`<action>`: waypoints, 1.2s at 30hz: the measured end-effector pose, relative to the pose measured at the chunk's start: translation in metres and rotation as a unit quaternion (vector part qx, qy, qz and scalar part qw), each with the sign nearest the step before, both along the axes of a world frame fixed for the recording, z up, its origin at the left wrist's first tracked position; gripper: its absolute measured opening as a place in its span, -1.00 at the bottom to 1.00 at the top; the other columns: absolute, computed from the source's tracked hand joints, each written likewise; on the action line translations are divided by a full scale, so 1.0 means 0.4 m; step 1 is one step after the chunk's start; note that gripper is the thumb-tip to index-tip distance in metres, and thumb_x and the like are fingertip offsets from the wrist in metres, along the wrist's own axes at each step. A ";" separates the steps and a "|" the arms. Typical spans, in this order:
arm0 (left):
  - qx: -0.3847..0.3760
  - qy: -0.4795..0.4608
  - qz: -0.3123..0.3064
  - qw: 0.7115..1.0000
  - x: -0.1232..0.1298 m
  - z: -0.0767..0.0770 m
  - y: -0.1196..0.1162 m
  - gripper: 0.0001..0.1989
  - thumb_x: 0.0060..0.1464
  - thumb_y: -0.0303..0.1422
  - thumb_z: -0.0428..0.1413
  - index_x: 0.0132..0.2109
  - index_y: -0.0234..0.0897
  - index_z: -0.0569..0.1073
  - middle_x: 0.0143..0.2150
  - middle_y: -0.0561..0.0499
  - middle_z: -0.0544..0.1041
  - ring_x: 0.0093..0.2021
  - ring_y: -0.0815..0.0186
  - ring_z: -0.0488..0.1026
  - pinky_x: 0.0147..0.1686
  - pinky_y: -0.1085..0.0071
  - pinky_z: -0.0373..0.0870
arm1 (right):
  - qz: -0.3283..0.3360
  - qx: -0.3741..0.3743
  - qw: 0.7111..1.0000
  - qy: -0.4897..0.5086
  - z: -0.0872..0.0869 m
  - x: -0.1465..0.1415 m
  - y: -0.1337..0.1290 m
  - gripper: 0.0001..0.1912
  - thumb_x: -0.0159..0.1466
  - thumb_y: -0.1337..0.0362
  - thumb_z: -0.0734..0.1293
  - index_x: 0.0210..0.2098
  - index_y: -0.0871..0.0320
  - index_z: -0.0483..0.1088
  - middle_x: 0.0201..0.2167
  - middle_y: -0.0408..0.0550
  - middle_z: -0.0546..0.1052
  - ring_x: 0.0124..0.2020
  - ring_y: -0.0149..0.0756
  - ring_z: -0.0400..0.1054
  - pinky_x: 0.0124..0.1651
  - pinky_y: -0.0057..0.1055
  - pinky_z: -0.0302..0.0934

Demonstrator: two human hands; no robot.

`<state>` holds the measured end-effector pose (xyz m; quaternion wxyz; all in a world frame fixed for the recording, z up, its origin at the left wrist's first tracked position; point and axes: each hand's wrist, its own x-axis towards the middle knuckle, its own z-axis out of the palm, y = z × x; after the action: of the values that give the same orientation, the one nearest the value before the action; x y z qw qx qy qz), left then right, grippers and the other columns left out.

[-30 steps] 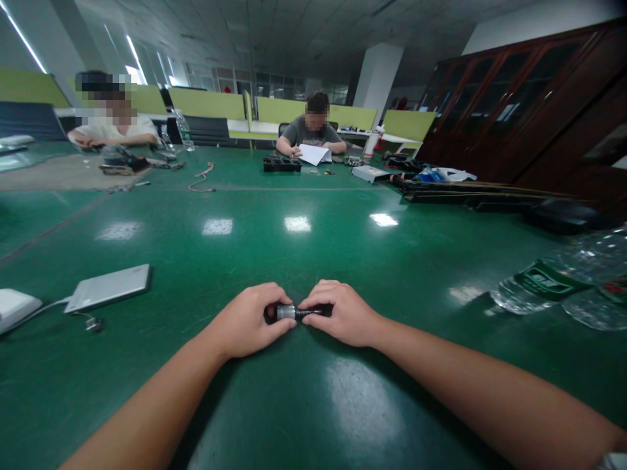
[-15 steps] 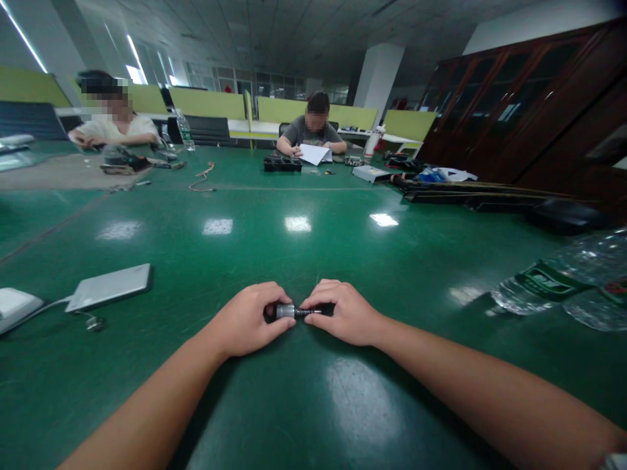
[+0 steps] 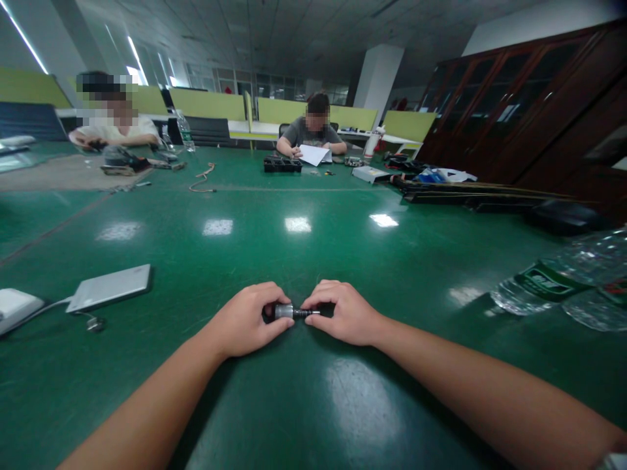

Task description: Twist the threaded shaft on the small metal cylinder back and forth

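Observation:
Between my hands, just over the green table (image 3: pixel 255 254), a small cylindrical metal part (image 3: pixel 284 311) lies level, with a silver body and a thin dark ribbed shaft pointing right. I cannot make out its exact kind. My left hand (image 3: pixel 252 320) is closed on the silver body, thumb in front and fingers behind. The body's dark left end sits inside that grip. My right hand (image 3: pixel 345 314) pinches around the ribbed shaft between thumb and fingers. The bright tip of the shaft shows within the curl of the right hand.
To the left lie a flat silver device (image 3: pixel 110 287) with a cable and a white adapter (image 3: pixel 17 307). Clear plastic bottles (image 3: pixel 543 284) lie at right. Across the table sit two people, near a black tray (image 3: pixel 283 164), a white box (image 3: pixel 371 174) and long dark strips (image 3: pixel 465 191).
My hands keep nearly the same place, and the metal part has shifted very slightly between them. The person at far left now has a dark thing at the hands.

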<state>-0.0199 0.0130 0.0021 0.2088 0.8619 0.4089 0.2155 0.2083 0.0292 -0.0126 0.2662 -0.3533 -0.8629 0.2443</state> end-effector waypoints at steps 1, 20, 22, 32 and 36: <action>0.000 0.001 0.000 1.000 0.000 0.000 0.001 -0.85 0.08 -0.35 0.20 -0.19 -0.30 0.49 -0.35 0.03 0.45 -0.35 0.31 0.40 -0.32 0.40 0.29 | -0.003 -0.002 1.000 -0.002 0.000 -0.001 0.000 -0.85 0.10 0.37 0.47 -0.29 0.16 0.58 -0.40 -0.08 0.59 -0.32 -0.29 0.40 -0.18 -0.33 0.22; 0.000 -0.001 0.002 1.000 -0.008 -0.001 0.007 -0.85 0.09 -0.34 0.18 -0.18 -0.29 0.49 -0.35 0.04 0.44 -0.36 0.32 0.39 -0.33 0.41 0.29 | -0.035 -0.003 0.999 -0.005 -0.002 0.000 -0.002 -0.91 0.09 0.37 0.48 -0.36 0.15 0.56 -0.45 -0.12 0.54 -0.36 -0.35 0.38 -0.25 -0.40 0.20; 0.001 -0.001 0.003 1.000 -0.010 0.000 0.007 -0.86 0.09 -0.35 0.18 -0.18 -0.28 0.49 -0.35 0.04 0.44 -0.36 0.32 0.39 -0.34 0.41 0.29 | -0.037 -0.003 0.999 -0.003 -0.002 0.000 -0.001 -0.91 0.10 0.38 0.48 -0.36 0.15 0.56 -0.45 -0.12 0.54 -0.36 -0.35 0.38 -0.25 -0.41 0.21; 0.006 -0.002 0.010 1.000 -0.016 -0.001 0.009 -0.85 0.09 -0.34 0.17 -0.18 -0.28 0.49 -0.34 0.03 0.45 -0.36 0.32 0.39 -0.33 0.40 0.31 | -0.042 -0.012 0.999 -0.003 0.004 -0.002 -0.005 -0.91 0.10 0.38 0.46 -0.35 0.14 0.56 -0.44 -0.12 0.54 -0.36 -0.35 0.38 -0.24 -0.41 0.22; 0.005 -0.003 0.010 1.000 -0.016 0.000 0.008 -0.85 0.09 -0.34 0.17 -0.17 -0.28 0.49 -0.33 0.02 0.45 -0.35 0.31 0.40 -0.32 0.39 0.31 | -0.041 -0.011 0.999 0.001 0.002 -0.001 -0.004 -0.91 0.11 0.37 0.46 -0.36 0.13 0.56 -0.45 -0.12 0.54 -0.36 -0.34 0.39 -0.24 -0.40 0.23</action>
<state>-0.0263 0.0160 0.0022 0.2030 0.8581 0.4160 0.2224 0.2079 0.0274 -0.0119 0.2726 -0.3910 -0.8450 0.2427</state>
